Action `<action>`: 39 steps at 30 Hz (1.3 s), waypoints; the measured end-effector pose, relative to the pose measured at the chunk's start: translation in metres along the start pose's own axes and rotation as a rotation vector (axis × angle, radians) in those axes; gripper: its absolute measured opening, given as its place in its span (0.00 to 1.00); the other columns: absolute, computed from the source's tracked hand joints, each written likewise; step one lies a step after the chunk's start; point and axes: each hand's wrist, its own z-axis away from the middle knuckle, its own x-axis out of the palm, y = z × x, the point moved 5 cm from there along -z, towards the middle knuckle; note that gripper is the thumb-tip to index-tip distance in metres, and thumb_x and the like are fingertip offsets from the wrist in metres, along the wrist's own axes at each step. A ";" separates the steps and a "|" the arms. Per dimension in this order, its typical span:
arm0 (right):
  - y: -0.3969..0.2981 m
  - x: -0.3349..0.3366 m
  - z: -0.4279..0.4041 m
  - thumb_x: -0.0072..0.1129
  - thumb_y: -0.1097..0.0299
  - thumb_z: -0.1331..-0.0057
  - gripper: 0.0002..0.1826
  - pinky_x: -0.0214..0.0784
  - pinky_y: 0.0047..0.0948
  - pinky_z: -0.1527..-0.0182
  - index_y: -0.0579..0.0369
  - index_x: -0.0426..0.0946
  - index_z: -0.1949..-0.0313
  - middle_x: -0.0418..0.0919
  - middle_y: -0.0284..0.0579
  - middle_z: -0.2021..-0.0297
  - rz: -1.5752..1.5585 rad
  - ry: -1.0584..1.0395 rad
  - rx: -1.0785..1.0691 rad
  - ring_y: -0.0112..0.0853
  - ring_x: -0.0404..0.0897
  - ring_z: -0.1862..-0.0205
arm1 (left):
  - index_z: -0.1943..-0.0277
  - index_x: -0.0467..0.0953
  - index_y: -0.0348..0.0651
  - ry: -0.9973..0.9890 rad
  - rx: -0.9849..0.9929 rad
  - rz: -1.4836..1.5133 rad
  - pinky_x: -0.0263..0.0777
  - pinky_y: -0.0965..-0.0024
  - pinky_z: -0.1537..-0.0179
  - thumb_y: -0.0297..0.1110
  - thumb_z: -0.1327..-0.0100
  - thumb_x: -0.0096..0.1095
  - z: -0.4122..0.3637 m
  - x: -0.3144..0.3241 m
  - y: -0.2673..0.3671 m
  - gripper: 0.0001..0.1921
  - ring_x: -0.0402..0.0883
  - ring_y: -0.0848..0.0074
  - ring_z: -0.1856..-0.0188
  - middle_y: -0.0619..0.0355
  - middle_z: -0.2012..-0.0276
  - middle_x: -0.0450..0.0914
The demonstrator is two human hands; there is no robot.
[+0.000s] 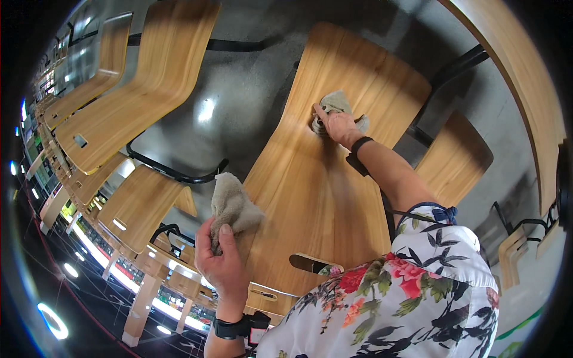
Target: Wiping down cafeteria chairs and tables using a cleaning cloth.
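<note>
A bent-plywood chair (309,192) with an oblong handle slot lies before me. On its surface, near the bend between the two panels, my right hand (342,127) presses a greyish cloth (336,102), with the index finger stretched over the cloth's edge. My left hand (224,264) is raised beside the chair's left edge and grips a second beige-grey cloth (235,203) between thumb and fingers; this cloth bunches upward out of the hand. Both wrists carry black bands.
More wooden chairs (130,107) on black metal frames stand at the left, with a smaller wooden seat (138,206) below them. Another chair part (456,156) is at the right. A curved wooden edge (515,67) crosses the upper right. Grey floor (241,89) shows between the chairs.
</note>
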 end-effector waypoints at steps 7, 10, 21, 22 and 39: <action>-0.002 0.013 0.002 0.42 0.73 0.43 0.28 0.66 0.31 0.63 0.46 0.52 0.41 0.75 0.48 0.64 0.025 0.016 -0.085 0.39 0.76 0.63 | 0.59 0.70 0.33 0.006 0.006 0.003 0.65 0.73 0.59 0.28 0.42 0.53 0.001 0.000 0.002 0.10 0.72 0.73 0.64 0.53 0.65 0.74; 0.002 0.011 0.010 0.43 0.72 0.43 0.26 0.63 0.34 0.59 0.45 0.56 0.43 0.73 0.47 0.62 -0.005 0.108 -0.088 0.39 0.75 0.61 | 0.59 0.70 0.32 -0.006 -0.002 -0.014 0.65 0.73 0.59 0.27 0.43 0.52 0.000 -0.001 0.002 0.10 0.72 0.72 0.63 0.53 0.65 0.74; -0.027 0.033 0.026 0.44 0.67 0.45 0.17 0.51 0.46 0.46 0.44 0.69 0.54 0.61 0.42 0.46 -0.012 0.440 -0.467 0.43 0.59 0.45 | 0.57 0.70 0.32 0.014 0.000 -0.040 0.63 0.75 0.58 0.26 0.43 0.52 0.002 -0.003 0.004 0.11 0.71 0.74 0.61 0.53 0.64 0.73; -0.030 0.030 0.013 0.44 0.66 0.45 0.16 0.50 0.47 0.45 0.44 0.69 0.56 0.61 0.41 0.46 0.038 0.442 -0.552 0.43 0.58 0.44 | 0.57 0.70 0.32 0.007 0.011 -0.038 0.63 0.75 0.58 0.26 0.43 0.52 0.001 -0.002 0.005 0.11 0.71 0.74 0.61 0.53 0.64 0.73; 0.214 -0.033 0.067 0.41 0.69 0.43 0.20 0.49 0.41 0.41 0.59 0.63 0.50 0.62 0.56 0.47 -0.075 0.790 0.367 0.48 0.56 0.42 | 0.57 0.70 0.32 -0.002 0.081 -0.121 0.64 0.74 0.58 0.28 0.42 0.52 -0.001 -0.006 0.002 0.11 0.71 0.75 0.63 0.53 0.64 0.74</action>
